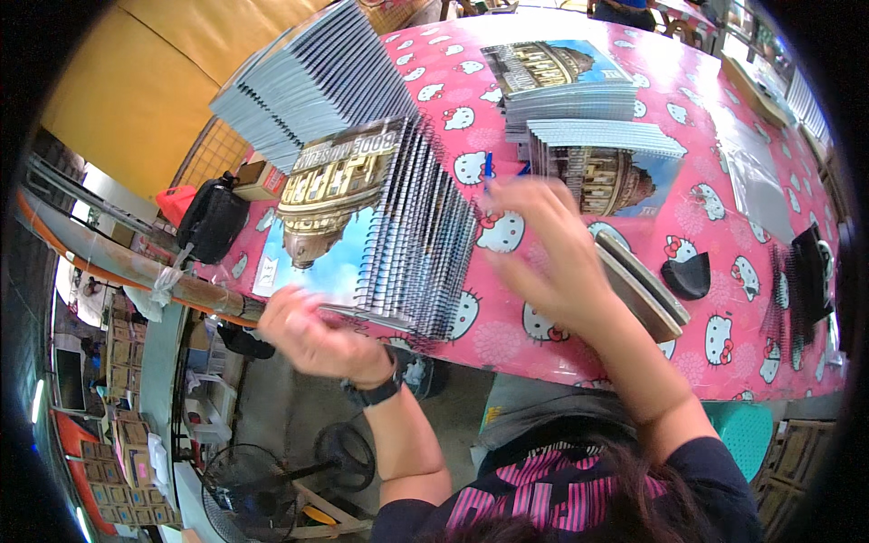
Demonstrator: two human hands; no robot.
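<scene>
A tall stack of spiral-bound notebooks (pixel 330 195) stands at the left of the table, its black wire spines facing right. The top cover shows a domed building under blue sky, upside down to me. At the stack's near corner is my left hand (pixel 319 339), fingers curled and slightly blurred; whether anything is pinched in them is hidden. My right hand (pixel 554 249) hovers over the tablecloth right of the stack, fingers apart, blurred and holding nothing. Beyond it lies a shorter pile of notebooks or loose printed leaves (pixel 606 176), with another pile (pixel 561 77) behind.
More spiral-bound notebooks (pixel 317 72) are piled at the far left. The pink patterned table (pixel 507 348) also bears two flat bars (pixel 641 285), a black curved piece (pixel 686 276), black wire coils (pixel 792 303) and clear plastic sheets (pixel 751 172). A black pouch (pixel 214 217) sits at the left edge.
</scene>
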